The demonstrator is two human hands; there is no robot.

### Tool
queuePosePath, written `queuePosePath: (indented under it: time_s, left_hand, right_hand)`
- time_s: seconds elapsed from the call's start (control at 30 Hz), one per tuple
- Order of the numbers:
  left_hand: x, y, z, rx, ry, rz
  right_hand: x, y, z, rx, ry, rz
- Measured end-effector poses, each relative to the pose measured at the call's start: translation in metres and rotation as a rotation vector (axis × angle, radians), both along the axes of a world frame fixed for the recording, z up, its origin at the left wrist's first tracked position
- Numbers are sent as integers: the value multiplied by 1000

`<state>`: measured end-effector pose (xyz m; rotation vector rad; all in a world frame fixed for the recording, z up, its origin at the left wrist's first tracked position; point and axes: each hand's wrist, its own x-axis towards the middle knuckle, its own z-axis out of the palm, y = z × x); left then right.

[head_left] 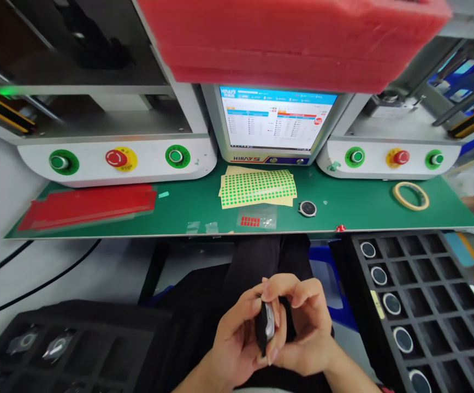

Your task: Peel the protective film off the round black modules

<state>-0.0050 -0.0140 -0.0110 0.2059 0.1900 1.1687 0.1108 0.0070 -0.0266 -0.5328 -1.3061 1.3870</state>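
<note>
Above my lap, both hands are closed around a watch case [268, 323] with a silver side and a dark face, turned on its edge. My left hand [237, 335] grips it from the left, with the thumb near its upper end. My right hand [308, 322] curls round from the other side, its fingertips at the top and lower edge. Fingers cover part of the case. Ahead on the green bench lies a similar round watch [307, 208], beside a sheet of green dot stickers [257, 188].
A foam tray [433, 311] with several round watches stands at right; another tray [98, 355] holds bagged parts at lower left. Red strips [89, 206], red stickers [250, 221] and a tape roll [410, 196] lie on the bench. Behind are a monitor [272, 123] and button panels [116, 159].
</note>
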Motion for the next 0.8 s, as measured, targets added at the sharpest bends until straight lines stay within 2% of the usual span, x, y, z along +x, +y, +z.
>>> queuePosePath:
  time_s: [0.1,0.23,0.4,0.5,0.6,0.7,0.8]
  left_hand:
    - [-2,12,-2,-97,57,-8]
    - [-2,35,3,-256,155,-41]
    - [3,67,6,-249,248,-156]
    - [-3,91,-2,-259,562,-84]
    - [-18,112,-17,-260,884,64]
    - [-40,119,-31,-231,981,72]
    - [-63,110,-39,-211,995,76]
  right_hand:
    - [-2,10,-2,-30,-37,-28]
    - [1,23,0,-88,-151,-52]
    - [17,44,7,-108,-301,-111]
    - [27,83,15,-5,-475,-215]
    - [27,138,21,195,-849,-273]
    - [10,188,16,303,-1132,-201]
    - [-19,219,3,338,-1227,-95]
